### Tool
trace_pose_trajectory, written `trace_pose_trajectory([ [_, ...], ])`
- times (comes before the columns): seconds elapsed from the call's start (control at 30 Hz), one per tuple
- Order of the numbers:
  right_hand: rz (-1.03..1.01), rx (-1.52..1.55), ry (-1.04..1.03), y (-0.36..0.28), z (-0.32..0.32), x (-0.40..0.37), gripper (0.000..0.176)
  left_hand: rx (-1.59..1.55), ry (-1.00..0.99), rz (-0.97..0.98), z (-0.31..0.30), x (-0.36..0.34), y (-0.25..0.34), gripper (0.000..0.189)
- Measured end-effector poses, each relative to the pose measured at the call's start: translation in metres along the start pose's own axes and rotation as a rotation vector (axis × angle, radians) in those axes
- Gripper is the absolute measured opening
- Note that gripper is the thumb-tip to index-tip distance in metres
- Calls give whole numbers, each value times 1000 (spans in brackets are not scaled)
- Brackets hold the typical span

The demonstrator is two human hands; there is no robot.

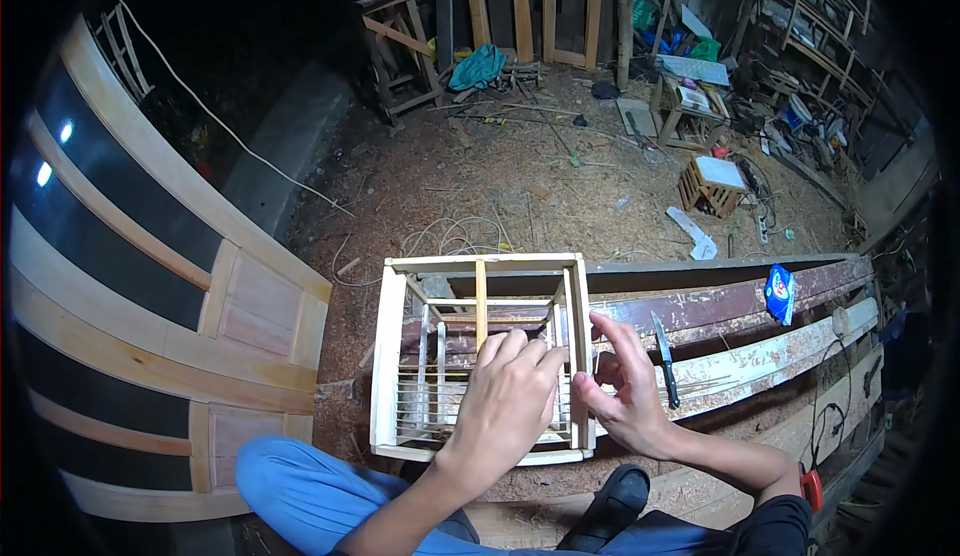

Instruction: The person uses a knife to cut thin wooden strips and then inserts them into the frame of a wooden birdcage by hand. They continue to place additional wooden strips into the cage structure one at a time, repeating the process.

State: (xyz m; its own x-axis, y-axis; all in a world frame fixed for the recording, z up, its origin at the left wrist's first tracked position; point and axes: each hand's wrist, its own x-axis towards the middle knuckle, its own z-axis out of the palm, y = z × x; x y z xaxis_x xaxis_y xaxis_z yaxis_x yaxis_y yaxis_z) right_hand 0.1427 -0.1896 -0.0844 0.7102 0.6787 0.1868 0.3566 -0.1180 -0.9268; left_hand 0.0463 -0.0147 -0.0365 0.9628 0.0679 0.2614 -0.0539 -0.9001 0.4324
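A small wooden cage frame [388, 356] with thin bars along its lower part stands in front of me on the bench planks. My left hand [505, 391] reaches over its opening, fingers bent down and close together beside an upright yellowish slat [481, 301]. Whatever those fingertips hold is hidden beneath the hand. At the frame's right side is my right hand [632, 391], its thumb and fingers curved but apart, thumb tip by the edge. Nothing shows between them. A knife [666, 361] with a black handle lies on the planks to the right of that hand.
Thin sticks [705, 387] and a blue packet [780, 294] lie on the long bench planks [790, 351]. A panelled wooden door [265, 306] leans at left. Beyond the bench, a slatted stool [712, 186] and loose wire [460, 231] are on the littered dirt floor.
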Motion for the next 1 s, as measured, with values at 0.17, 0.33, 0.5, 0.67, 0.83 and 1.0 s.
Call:
trace_pose_trajectory([
  [0.17, -41, 21, -2, 5, 2, 0, 75, -45, -25, 3, -1, -1, -4, 30],
  [0.33, -19, 40, 4, 9, 3, -1, 75, -9, -18, 2, 0, -1, -2, 26],
  [0.5, -37, 20, -2, 10, 2, 0, 76, -21, 1, -4, 2, -1, -2, 23],
  [0.67, -4, 32, 15, 5, 4, -1, 76, -16, -7, -18, 2, -1, 0, 22],
  [0.83, -24, 40, 30, 9, 5, 0, 74, -6, -3, 13, 0, -2, 3, 19],
  [1.0, 0, 49, 36, 7, 5, 1, 73, -12, 18, 19, 1, -3, 2, 18],
])
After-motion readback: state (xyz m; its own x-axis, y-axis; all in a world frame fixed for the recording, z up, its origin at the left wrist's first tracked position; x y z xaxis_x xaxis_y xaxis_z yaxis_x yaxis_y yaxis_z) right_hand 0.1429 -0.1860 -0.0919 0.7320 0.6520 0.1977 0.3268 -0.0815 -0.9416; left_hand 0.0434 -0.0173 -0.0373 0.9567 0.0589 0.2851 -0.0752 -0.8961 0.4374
